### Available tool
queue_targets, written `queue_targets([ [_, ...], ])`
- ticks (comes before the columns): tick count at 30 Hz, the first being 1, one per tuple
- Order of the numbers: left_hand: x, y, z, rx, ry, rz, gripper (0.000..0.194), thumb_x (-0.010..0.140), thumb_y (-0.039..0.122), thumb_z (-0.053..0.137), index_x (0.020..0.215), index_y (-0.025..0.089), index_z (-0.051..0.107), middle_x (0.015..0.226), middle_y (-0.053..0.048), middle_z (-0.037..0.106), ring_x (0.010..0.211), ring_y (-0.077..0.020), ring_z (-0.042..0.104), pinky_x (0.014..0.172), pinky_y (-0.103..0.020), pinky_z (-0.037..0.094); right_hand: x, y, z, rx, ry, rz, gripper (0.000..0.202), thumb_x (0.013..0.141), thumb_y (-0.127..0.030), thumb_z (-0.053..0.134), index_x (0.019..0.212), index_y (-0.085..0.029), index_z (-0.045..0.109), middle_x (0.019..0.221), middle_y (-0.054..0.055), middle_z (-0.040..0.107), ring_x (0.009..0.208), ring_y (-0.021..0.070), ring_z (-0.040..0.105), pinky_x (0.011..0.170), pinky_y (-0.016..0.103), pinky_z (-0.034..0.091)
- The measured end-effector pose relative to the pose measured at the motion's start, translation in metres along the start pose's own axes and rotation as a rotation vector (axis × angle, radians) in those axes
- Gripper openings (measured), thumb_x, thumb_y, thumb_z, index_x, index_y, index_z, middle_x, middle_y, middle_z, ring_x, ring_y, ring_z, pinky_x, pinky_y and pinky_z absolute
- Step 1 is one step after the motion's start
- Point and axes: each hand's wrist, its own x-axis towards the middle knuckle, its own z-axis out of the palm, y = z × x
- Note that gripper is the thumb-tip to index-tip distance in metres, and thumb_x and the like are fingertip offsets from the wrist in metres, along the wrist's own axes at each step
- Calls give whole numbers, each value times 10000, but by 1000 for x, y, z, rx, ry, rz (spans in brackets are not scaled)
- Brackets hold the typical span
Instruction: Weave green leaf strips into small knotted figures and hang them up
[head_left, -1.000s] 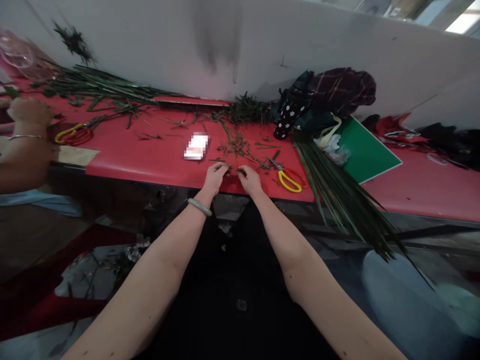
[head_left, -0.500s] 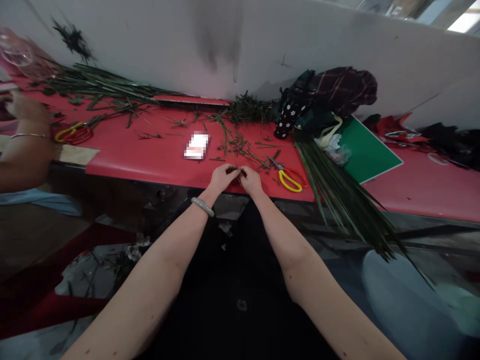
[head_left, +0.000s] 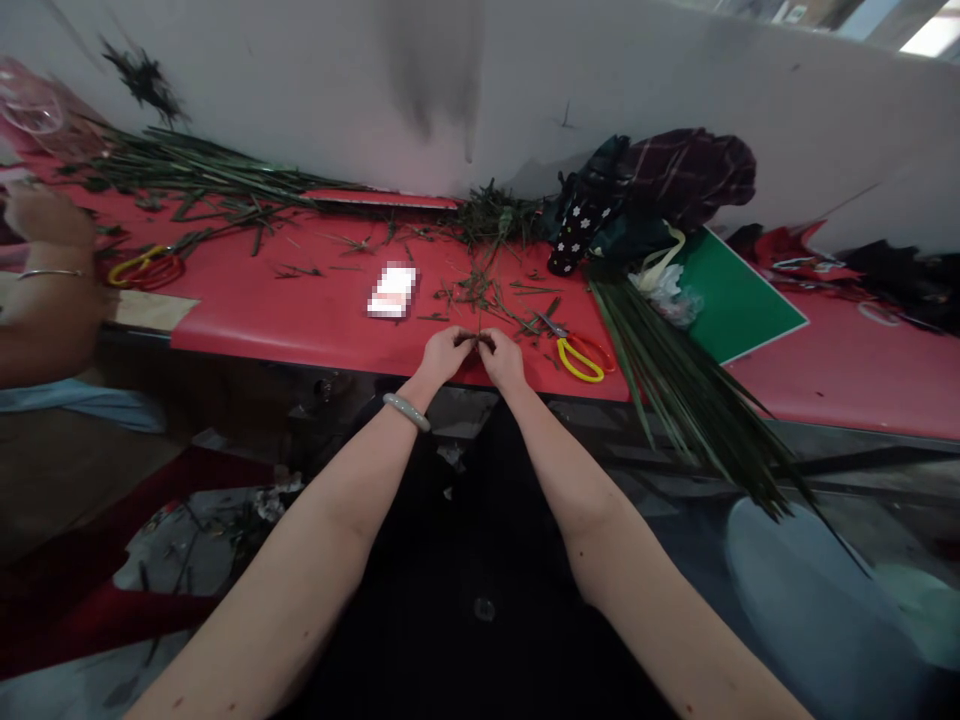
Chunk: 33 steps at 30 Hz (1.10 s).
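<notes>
Both hands meet at the front edge of the red table [head_left: 322,290], fingers pinched. My left hand [head_left: 444,352], below a grey-green bangle [head_left: 406,411], and my right hand [head_left: 502,360] are closed on a thin green leaf stem [head_left: 489,262]. It runs away from the fingertips toward the scraps at the back, and its near end is hidden by the fingers. To the right of my right hand lie scissors [head_left: 581,360] with yellow and red handles. Around the stem are scattered leaf scraps [head_left: 536,290].
A bundle of long green leaves [head_left: 675,400] overhangs the table edge at right, by a green board [head_left: 750,300] and a flowered black item [head_left: 576,235]. A phone-like blurred object [head_left: 393,291] lies left of centre. A co-worker's arm [head_left: 52,280] is at far left, near other scissors [head_left: 146,266].
The stem's far part has swung to the right, across the scraps. Both hands stay nearly in place, with the fingertips slightly shifted.
</notes>
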Motion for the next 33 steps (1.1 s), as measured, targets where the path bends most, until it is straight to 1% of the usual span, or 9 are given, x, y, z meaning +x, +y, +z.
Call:
queue_targets([
  [4, 0, 3, -1, -54, -20, -19, 193, 738, 191, 509, 859, 135, 648, 851, -67, 682, 779, -157, 609, 719, -255, 458, -1, 0, 1, -23, 1, 34, 212, 773, -289, 436, 913, -193, 562, 859, 46, 643, 811, 187, 604, 761, 313, 465],
  [8, 0, 2, -1, -24, -14, 9, 203, 748, 221, 495, 839, 137, 655, 817, -63, 677, 757, -159, 599, 703, -259, 446, -2, -3, -1, -65, -13, 65, 227, 798, -329, 408, 913, -207, 560, 830, 35, 639, 788, 181, 597, 732, 303, 456],
  [11, 0, 1, -2, 4, 2, 10, 194, 747, 237, 491, 800, 135, 647, 761, -56, 658, 702, -157, 576, 654, -264, 428, -2, -7, -3, -91, -23, 84, 228, 805, -331, 396, 902, -215, 565, 799, 25, 636, 752, 176, 590, 706, 293, 446],
  [14, 0, 3, -2, -38, 0, -7, 168, 741, 231, 493, 756, 142, 634, 719, -38, 637, 667, -143, 549, 630, -256, 407, -2, -9, -4, -83, -28, 94, 219, 806, -321, 394, 885, -216, 571, 785, 21, 634, 727, 167, 582, 691, 279, 438],
  [16, 0, 3, -3, -113, -11, -23, 141, 729, 224, 504, 728, 145, 622, 685, -21, 618, 641, -129, 529, 622, -248, 398, -1, -9, -4, -75, -21, 103, 217, 806, -320, 397, 881, -216, 572, 785, 20, 636, 730, 164, 581, 693, 275, 436],
  [21, -2, 4, -8, -430, -51, -70, 102, 706, 229, 530, 660, 145, 566, 579, 21, 538, 549, -86, 464, 571, -219, 379, 2, -5, -2, -67, 9, 116, 228, 805, -325, 400, 893, -211, 577, 785, 25, 642, 728, 164, 585, 695, 275, 436],
  [25, -3, 3, -11, -558, -50, -82, 109, 692, 244, 546, 644, 145, 544, 561, 33, 513, 526, -69, 443, 552, -206, 366, 3, -3, -1, -73, 25, 119, 235, 800, -325, 405, 905, -204, 577, 821, 40, 651, 751, 173, 592, 707, 285, 439],
  [29, -4, 2, -9, -496, -58, -75, 107, 688, 239, 544, 697, 139, 583, 598, 22, 551, 552, -77, 471, 578, -209, 392, 3, -2, 0, -66, 7, 109, 236, 793, -318, 408, 911, -199, 575, 837, 45, 650, 753, 179, 597, 707, 296, 445],
  [33, -4, -1, -5, -320, -120, -14, 222, 708, 223, 512, 872, 140, 637, 751, -11, 636, 652, -100, 533, 656, -227, 429, 2, -1, 0, -30, -3, 110, 256, 761, -262, 425, 972, -203, 556, 840, 32, 649, 764, 171, 600, 715, 291, 453],
])
